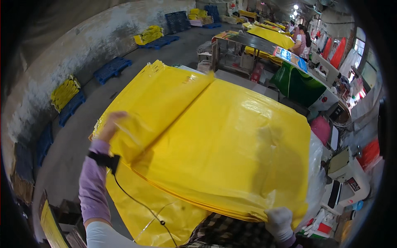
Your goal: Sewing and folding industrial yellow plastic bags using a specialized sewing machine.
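Observation:
A stack of large glossy yellow plastic sheets spreads out in front of me. Across its left part lies a loose yellow flap, its edge running diagonally and its near end curling up. My left hand, bare below a purple sleeve, is over the flap's left side; motion smears its fingers, so their grip is unclear. At the near right corner, my right hand, in a white glove, is closed on the edge of the yellow sheets. More yellow sheeting hangs below the stack's near edge.
A black strap with a cable circles my left wrist. A sewing machine stands at the right. Blue pallets and folded yellow bundles line the left wall. Beyond a dark worktable, a person works at the far right.

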`<state>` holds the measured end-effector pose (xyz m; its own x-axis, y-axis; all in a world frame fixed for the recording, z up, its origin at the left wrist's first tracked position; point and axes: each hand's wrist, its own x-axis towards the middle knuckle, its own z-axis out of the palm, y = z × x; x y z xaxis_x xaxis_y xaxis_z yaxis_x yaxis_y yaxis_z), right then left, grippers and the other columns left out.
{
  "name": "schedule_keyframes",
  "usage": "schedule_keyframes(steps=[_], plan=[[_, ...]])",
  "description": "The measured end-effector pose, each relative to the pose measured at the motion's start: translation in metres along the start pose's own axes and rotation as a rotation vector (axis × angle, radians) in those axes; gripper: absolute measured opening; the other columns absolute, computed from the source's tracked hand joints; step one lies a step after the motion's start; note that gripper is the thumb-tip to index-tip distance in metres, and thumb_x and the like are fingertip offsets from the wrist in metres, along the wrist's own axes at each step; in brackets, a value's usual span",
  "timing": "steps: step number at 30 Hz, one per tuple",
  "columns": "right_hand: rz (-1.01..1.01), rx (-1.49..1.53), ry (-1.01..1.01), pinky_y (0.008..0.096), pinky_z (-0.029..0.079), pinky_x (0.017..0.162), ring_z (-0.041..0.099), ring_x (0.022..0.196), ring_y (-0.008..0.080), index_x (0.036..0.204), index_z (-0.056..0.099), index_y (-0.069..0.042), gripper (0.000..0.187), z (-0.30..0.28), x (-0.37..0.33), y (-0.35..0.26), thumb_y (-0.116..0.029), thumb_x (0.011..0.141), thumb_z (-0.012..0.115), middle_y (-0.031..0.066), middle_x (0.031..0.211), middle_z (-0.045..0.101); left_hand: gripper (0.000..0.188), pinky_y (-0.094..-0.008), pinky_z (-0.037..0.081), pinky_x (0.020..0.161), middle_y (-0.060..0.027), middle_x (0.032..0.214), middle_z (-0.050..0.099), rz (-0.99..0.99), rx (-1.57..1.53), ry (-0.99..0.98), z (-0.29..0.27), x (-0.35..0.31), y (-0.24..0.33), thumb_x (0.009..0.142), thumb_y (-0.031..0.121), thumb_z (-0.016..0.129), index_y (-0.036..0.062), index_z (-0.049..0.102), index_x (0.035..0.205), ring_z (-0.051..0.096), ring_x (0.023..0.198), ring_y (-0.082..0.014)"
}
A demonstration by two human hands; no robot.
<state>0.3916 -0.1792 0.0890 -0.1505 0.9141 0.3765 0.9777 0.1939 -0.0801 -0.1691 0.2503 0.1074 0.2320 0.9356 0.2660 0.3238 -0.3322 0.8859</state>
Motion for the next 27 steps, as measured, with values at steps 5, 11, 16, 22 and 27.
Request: schedule_keyframes(steps=[5, 11, 16, 22, 27], plan=[[0.021, 0.048, -0.008, 0.0367, 0.043, 0.057, 0.056, 0.06, 0.0245, 0.08, 0.063, -0.014, 0.026, -0.001, 0.002, 0.003, -0.006, 0.055, 0.064, 0.0017, 0.063, 0.053, 0.036, -0.0382, 0.053, 0.089, -0.014, 0.117, 0.064, -0.189, -0.716, 0.325, -0.21, -0.022, -0.05, 0.095, 0.021, 0.055, -0.0018, 0.055, 0.123, 0.064, 0.102, -0.0257], [0.057, 0.005, 0.014, 0.0363, 0.042, 0.057, 0.055, 0.059, 0.0232, 0.08, 0.062, -0.014, 0.025, -0.003, 0.011, -0.007, -0.007, 0.056, 0.065, 0.001, 0.067, 0.058, 0.063, -0.0375, 0.029, 0.109, -0.0108, 0.148, 0.035, -0.13, -0.451, 1.165, -0.073, -0.222, -0.177, 0.095, 0.038, 0.044, 0.0091, 0.028, 0.148, 0.035, 0.133, -0.0234], [0.044, 0.001, 0.03, 0.0347, 0.043, 0.058, 0.057, 0.063, 0.0214, 0.084, 0.063, -0.014, 0.027, -0.003, -0.002, -0.012, -0.009, 0.059, 0.066, -0.0004, 0.073, 0.061, 0.066, -0.0492, 0.038, 0.102, -0.0123, 0.14, 0.045, -0.676, -0.959, 0.63, 0.08, -0.217, -0.117, 0.094, 0.059, 0.044, 0.0139, 0.038, 0.141, 0.046, 0.125, -0.0265], [0.124, 0.031, 0.043, 0.0347, 0.048, 0.061, 0.06, 0.069, 0.0211, 0.082, 0.06, -0.015, 0.01, 0.015, -0.004, -0.016, -0.013, 0.073, 0.061, 0.0009, 0.074, 0.057, 0.072, -0.0473, 0.047, 0.099, -0.0177, 0.138, 0.048, -0.624, -1.019, 0.124, 0.072, -0.132, -0.08, 0.094, 0.058, 0.038, 0.0047, 0.04, 0.142, 0.052, 0.121, -0.0364], [0.166, -0.02, -0.051, 0.0377, 0.046, 0.052, 0.058, 0.056, 0.0247, 0.071, 0.051, -0.012, 0.006, -0.014, 0.004, -0.002, -0.012, 0.073, 0.057, 0.0057, 0.06, 0.053, 0.04, -0.0397, 0.049, 0.085, -0.0146, 0.112, 0.059, -0.485, -0.407, 0.575, 0.082, -0.084, -0.037, 0.089, 0.029, 0.052, 0.0018, 0.055, 0.118, 0.056, 0.099, -0.0287]])
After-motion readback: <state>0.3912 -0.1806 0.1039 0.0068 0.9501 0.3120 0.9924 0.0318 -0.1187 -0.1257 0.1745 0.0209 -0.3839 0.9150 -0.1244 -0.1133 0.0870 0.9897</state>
